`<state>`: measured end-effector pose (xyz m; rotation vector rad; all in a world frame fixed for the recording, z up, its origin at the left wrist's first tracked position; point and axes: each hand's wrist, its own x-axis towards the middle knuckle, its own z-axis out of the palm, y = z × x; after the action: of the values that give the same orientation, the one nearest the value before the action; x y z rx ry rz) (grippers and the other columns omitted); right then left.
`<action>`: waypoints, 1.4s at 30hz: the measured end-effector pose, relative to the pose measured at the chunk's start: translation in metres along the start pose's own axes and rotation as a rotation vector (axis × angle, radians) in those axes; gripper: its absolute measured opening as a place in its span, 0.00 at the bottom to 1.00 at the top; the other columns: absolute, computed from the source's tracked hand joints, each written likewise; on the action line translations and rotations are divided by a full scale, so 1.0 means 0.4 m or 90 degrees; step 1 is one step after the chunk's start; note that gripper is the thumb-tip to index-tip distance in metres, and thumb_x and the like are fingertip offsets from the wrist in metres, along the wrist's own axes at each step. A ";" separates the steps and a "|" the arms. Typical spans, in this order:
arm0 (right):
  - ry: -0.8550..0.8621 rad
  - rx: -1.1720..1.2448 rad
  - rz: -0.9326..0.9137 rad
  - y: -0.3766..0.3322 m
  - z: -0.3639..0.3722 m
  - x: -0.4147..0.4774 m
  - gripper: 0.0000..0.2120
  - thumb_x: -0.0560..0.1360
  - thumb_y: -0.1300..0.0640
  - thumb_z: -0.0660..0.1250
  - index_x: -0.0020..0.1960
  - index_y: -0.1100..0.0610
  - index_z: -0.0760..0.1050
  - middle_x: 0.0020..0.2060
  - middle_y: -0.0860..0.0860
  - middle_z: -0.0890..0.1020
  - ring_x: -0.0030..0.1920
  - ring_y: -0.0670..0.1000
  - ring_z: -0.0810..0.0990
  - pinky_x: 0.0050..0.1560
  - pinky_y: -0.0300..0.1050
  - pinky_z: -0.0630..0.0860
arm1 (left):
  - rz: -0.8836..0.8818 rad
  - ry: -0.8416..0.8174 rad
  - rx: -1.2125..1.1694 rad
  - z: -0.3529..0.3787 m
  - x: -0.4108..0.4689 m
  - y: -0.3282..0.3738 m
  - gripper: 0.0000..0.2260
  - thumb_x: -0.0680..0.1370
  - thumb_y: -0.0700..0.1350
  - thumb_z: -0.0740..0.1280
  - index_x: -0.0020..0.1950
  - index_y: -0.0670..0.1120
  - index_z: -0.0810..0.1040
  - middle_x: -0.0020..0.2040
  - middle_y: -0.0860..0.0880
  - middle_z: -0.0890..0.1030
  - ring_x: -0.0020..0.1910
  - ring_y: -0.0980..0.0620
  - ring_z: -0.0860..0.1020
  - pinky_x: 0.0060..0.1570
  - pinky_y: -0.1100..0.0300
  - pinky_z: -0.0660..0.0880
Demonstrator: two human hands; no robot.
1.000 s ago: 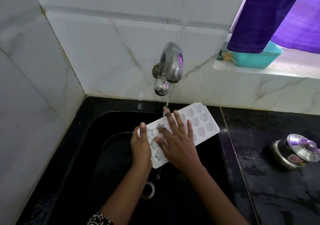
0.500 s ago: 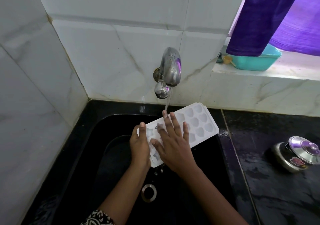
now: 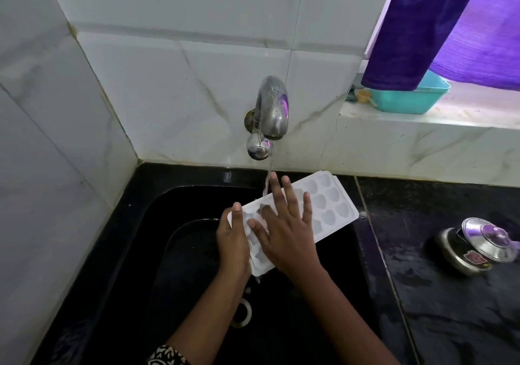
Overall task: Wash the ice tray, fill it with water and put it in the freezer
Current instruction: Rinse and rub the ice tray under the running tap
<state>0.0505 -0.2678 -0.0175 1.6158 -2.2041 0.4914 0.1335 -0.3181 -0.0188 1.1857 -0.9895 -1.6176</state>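
Washing spot: the white plastic ice tray [image 3: 323, 204] is held over the deep black sink [image 3: 174, 196], under a thin stream of water [image 3: 269, 177] from the curved silver metal tap [image 3: 271, 108].
Tray direction: its long side runs from near left to far right, and the cups face up.
Left hand [image 3: 233, 241]: grips the near left end, thumb on top.
Right hand [image 3: 287, 232]: lies flat on the cups, fingers spread.
Counter: a round shiny steel pot [image 3: 472, 246] sits well apart, on the right.

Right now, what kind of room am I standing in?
Most likely a home kitchen, at the sink: a wall tap runs water into a black sink, an ice tray is held under the stream, and a lidded steel pot sits on the black counter.
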 end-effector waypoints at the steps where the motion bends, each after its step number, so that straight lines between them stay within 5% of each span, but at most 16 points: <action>1: -0.004 0.005 0.002 -0.012 0.003 -0.005 0.27 0.80 0.38 0.44 0.52 0.52 0.77 0.77 0.53 0.55 0.77 0.53 0.50 0.72 0.62 0.51 | 0.001 0.000 -0.002 -0.001 0.003 0.001 0.12 0.81 0.53 0.60 0.48 0.47 0.78 0.43 0.46 0.83 0.43 0.49 0.82 0.41 0.57 0.77; 4: -0.006 0.006 -0.029 0.002 0.004 -0.014 0.29 0.80 0.37 0.42 0.57 0.50 0.77 0.77 0.52 0.54 0.77 0.53 0.50 0.71 0.61 0.50 | 0.012 0.012 -0.002 -0.011 0.011 0.008 0.12 0.81 0.52 0.60 0.47 0.47 0.78 0.41 0.48 0.83 0.40 0.51 0.82 0.39 0.59 0.77; 9: 0.003 0.011 -0.007 0.002 -0.007 0.016 0.28 0.80 0.38 0.43 0.45 0.50 0.79 0.76 0.52 0.57 0.76 0.53 0.52 0.71 0.61 0.51 | 0.012 0.004 -0.004 -0.006 0.000 0.005 0.11 0.81 0.51 0.59 0.46 0.48 0.77 0.41 0.48 0.82 0.40 0.53 0.80 0.40 0.60 0.75; 13: -0.016 0.008 -0.038 0.004 0.000 -0.003 0.28 0.80 0.38 0.43 0.55 0.49 0.78 0.77 0.51 0.53 0.77 0.52 0.48 0.72 0.60 0.48 | 0.022 0.009 -0.009 -0.016 0.012 0.012 0.11 0.81 0.52 0.60 0.45 0.48 0.77 0.41 0.48 0.82 0.40 0.52 0.81 0.40 0.59 0.76; 17: 0.009 0.001 -0.019 0.019 -0.008 0.010 0.24 0.80 0.39 0.47 0.47 0.48 0.79 0.76 0.53 0.57 0.76 0.54 0.52 0.71 0.61 0.51 | 0.009 0.000 0.000 -0.008 0.007 0.003 0.12 0.81 0.52 0.60 0.45 0.47 0.77 0.41 0.47 0.82 0.40 0.52 0.81 0.40 0.59 0.76; 22: -0.004 0.010 -0.017 0.003 -0.003 -0.007 0.29 0.80 0.37 0.43 0.55 0.51 0.78 0.77 0.52 0.54 0.77 0.52 0.49 0.72 0.60 0.48 | 0.010 0.005 -0.022 0.001 0.013 0.010 0.12 0.81 0.51 0.60 0.46 0.46 0.77 0.40 0.47 0.82 0.39 0.52 0.82 0.39 0.59 0.77; 26: 0.016 0.013 0.013 0.019 -0.017 0.011 0.28 0.80 0.38 0.42 0.48 0.49 0.78 0.76 0.54 0.58 0.76 0.54 0.52 0.71 0.61 0.51 | -0.002 0.009 -0.021 0.013 0.011 0.001 0.11 0.81 0.51 0.61 0.44 0.48 0.78 0.39 0.49 0.82 0.39 0.52 0.81 0.40 0.59 0.76; 30: -0.003 0.030 0.012 -0.014 -0.003 -0.011 0.30 0.80 0.37 0.42 0.57 0.52 0.77 0.77 0.52 0.54 0.77 0.52 0.48 0.71 0.60 0.48 | 0.006 0.020 -0.038 0.012 0.019 0.009 0.12 0.81 0.50 0.60 0.44 0.45 0.78 0.38 0.47 0.83 0.39 0.50 0.81 0.39 0.58 0.77; 35: 0.021 0.018 0.011 0.014 -0.018 0.009 0.27 0.80 0.38 0.44 0.45 0.49 0.79 0.76 0.53 0.58 0.76 0.54 0.52 0.71 0.61 0.50 | -0.008 0.019 -0.034 0.007 0.003 0.006 0.11 0.81 0.50 0.61 0.43 0.47 0.77 0.38 0.49 0.82 0.38 0.52 0.81 0.39 0.58 0.76; 39: 0.007 0.045 -0.006 -0.014 -0.013 -0.006 0.30 0.79 0.37 0.41 0.54 0.51 0.77 0.77 0.51 0.54 0.77 0.52 0.49 0.72 0.60 0.49 | -0.011 0.023 -0.052 0.005 0.013 0.021 0.12 0.81 0.50 0.61 0.45 0.44 0.78 0.39 0.46 0.82 0.39 0.49 0.81 0.39 0.57 0.76; 42: 0.012 0.021 -0.028 0.024 -0.022 0.008 0.27 0.80 0.37 0.44 0.49 0.48 0.79 0.76 0.53 0.57 0.76 0.54 0.51 0.72 0.61 0.49 | -0.026 0.023 -0.066 0.000 0.006 0.021 0.12 0.81 0.50 0.60 0.45 0.45 0.77 0.37 0.48 0.82 0.35 0.54 0.81 0.33 0.61 0.76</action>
<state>0.0411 -0.2634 -0.0088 1.6654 -2.1532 0.5302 0.1348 -0.3229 -0.0117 1.1671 -0.8534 -1.6532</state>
